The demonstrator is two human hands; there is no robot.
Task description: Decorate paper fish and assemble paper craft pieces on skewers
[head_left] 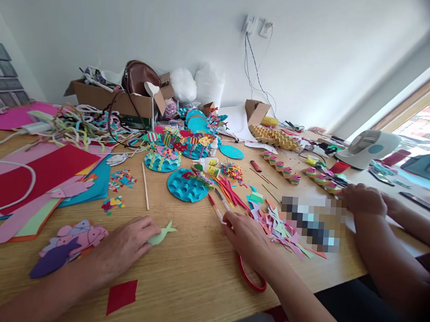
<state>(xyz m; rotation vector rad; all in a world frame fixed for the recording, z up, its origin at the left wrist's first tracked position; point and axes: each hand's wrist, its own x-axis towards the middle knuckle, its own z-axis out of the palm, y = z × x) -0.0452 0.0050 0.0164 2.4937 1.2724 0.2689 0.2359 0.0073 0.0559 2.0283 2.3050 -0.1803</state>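
Note:
My left hand (pixel 132 241) rests on the table with its fingers closed on the body of a light green paper fish (pixel 164 232); the forked tail points away to the right. My right hand (pixel 247 236) reaches over the table, fingertips closed at the near end of a red-tipped pen (pixel 215 207). A second, dark-tipped pen (pixel 221 197) lies right beside it. Under my right wrist shows the red handle of a pair of scissors (pixel 250 276); their blades are hidden. Left of my left hand is a pile of paper fish (pixel 77 240), and below it a red paper scrap (pixel 121 296).
Paper sheets (pixel 39 179) and pipe cleaners (pixel 82 123) cover the left. Decorated blue discs (pixel 188 184) stand mid-table. Cut paper strips (pixel 278 223) lie near my right hand. At the right, another person's hand (pixel 364 199) is by egg-carton strips (pixel 321 179). A white fan-like device (pixel 369 147) stands behind.

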